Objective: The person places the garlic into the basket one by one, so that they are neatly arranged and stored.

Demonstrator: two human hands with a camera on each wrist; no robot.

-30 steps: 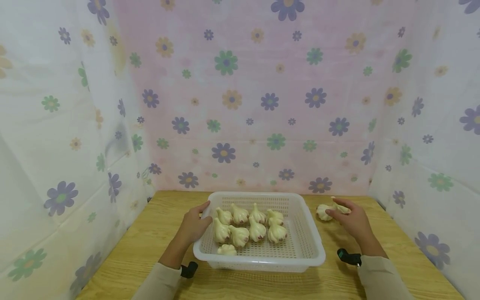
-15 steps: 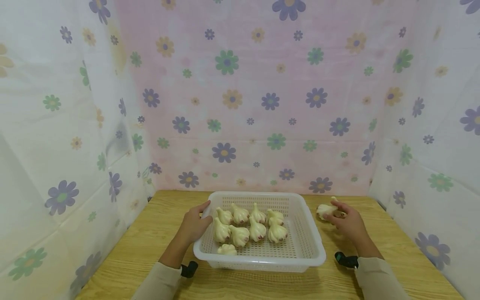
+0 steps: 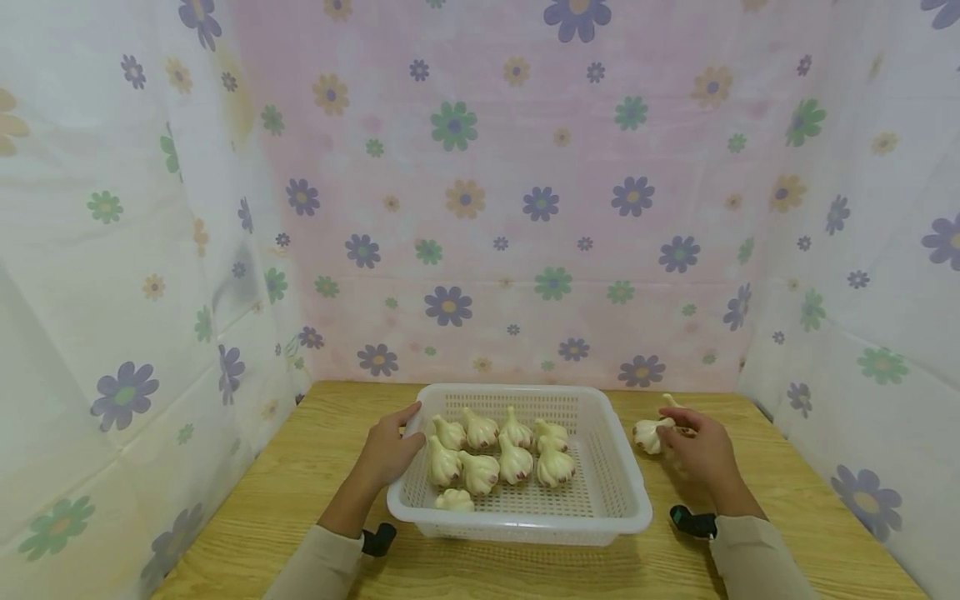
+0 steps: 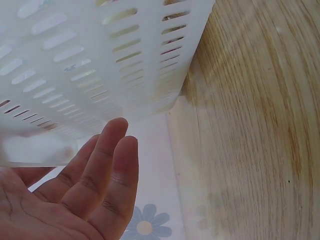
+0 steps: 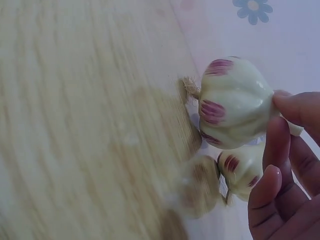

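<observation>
A garlic bulb (image 3: 650, 436), white with purplish streaks, is to the right of the basket. My right hand (image 3: 703, 450) pinches it by the stem between thumb and fingers, as the right wrist view shows close up. Behind it is a second garlic bulb (image 5: 242, 170), mostly covered by my hand in the head view. My left hand (image 3: 390, 450) holds the left rim of a white plastic basket (image 3: 517, 527), its thumb over the edge; in the left wrist view the other fingers (image 4: 122, 165) lie outside the slotted wall. Several garlic bulbs (image 3: 515, 461) lie in rows inside the basket.
The basket stands on a wood-grain table (image 3: 300, 467). One bulb (image 3: 454, 500) at its front left corner shows only in part. A flower-printed curtain (image 3: 495, 250) encloses the back and both sides. Black camera mounts (image 3: 693, 522) stick out from both wrists.
My right hand has moved slightly left and closed its fingertips on one bulb's stem. That bulb has shifted a little toward me. The left hand and basket have stayed put.
</observation>
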